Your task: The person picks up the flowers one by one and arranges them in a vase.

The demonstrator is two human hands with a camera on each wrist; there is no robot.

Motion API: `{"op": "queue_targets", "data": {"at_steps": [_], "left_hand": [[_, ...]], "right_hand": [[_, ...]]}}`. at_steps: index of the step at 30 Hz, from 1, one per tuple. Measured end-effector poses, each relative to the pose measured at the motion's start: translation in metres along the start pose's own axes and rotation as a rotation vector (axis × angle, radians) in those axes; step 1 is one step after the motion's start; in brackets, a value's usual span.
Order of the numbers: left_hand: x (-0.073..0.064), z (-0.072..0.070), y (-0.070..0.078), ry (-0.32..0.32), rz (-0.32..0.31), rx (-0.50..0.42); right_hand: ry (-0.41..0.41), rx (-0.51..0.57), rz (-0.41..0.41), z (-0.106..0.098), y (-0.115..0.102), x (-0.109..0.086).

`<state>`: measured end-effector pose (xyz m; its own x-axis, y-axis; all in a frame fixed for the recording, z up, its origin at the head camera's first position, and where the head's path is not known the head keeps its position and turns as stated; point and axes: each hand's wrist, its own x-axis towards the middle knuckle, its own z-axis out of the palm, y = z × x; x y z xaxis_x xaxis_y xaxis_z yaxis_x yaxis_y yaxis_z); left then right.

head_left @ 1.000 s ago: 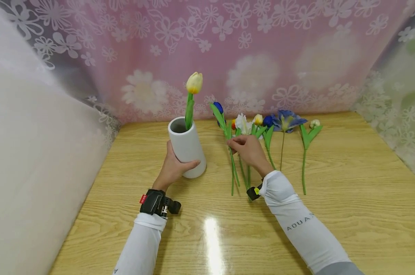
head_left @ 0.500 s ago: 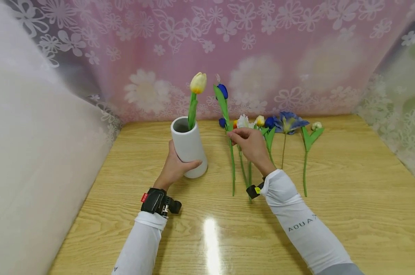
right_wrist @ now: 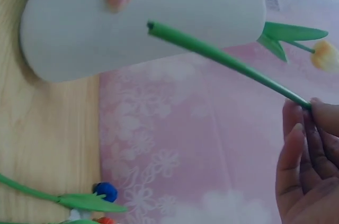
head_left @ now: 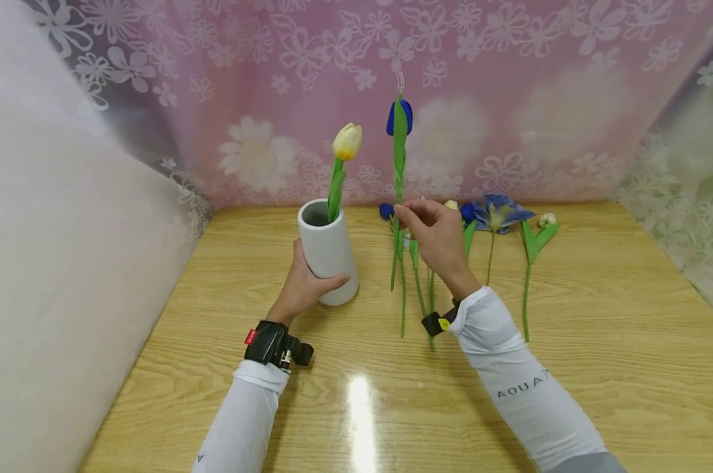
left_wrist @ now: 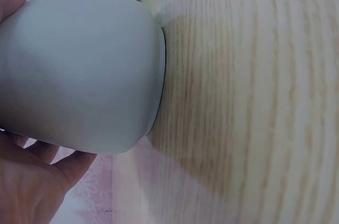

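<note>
My left hand (head_left: 306, 281) grips the lower part of a white vase (head_left: 327, 256), thumb across its front. The vase stands on the table and holds a pale yellow tulip (head_left: 347, 142) that leans right out of its mouth. To the right, my right hand (head_left: 438, 233) pinches the green stem of a blue tulip (head_left: 400, 118) between thumb and fingertips. This tulip is upright, its bloom high against the backdrop. In the right wrist view the lower stem (right_wrist: 228, 61) points toward the vase, its cut end free.
Several artificial flowers lie on the wooden table (head_left: 599, 315) at right, among them another blue tulip (head_left: 386, 211), a large blue-violet flower (head_left: 499, 213) and a small white bud (head_left: 547, 220). A pink floral curtain (head_left: 480, 79) hangs behind, a white sheet (head_left: 85, 217) at left.
My right hand has lifted the blue tulip from among the lying flowers, bringing it up and upright. My left hand keeps its grip on the vase.
</note>
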<state>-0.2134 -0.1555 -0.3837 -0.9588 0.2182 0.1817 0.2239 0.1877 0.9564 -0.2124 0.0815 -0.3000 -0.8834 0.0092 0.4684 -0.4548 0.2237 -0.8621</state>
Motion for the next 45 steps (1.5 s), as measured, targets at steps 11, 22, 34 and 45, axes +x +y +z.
{"op": "queue_targets", "data": {"at_steps": [11, 22, 34, 45], "left_hand": [[0.013, 0.002, -0.033, 0.026, 0.029, 0.006], [0.007, 0.001, -0.005, -0.005, 0.000, -0.001], [0.004, 0.000, 0.001, -0.001, 0.001, 0.017], [0.002, 0.000, 0.000, 0.007, -0.009, 0.012]], "right_hand": [[0.202, 0.233, -0.192, 0.009, -0.002, 0.022], [0.304, 0.341, -0.293, 0.013, -0.010, 0.036], [0.272, 0.396, -0.296, 0.028, -0.021, 0.043], [0.189, 0.289, -0.360, 0.045, -0.016, 0.038]]}}
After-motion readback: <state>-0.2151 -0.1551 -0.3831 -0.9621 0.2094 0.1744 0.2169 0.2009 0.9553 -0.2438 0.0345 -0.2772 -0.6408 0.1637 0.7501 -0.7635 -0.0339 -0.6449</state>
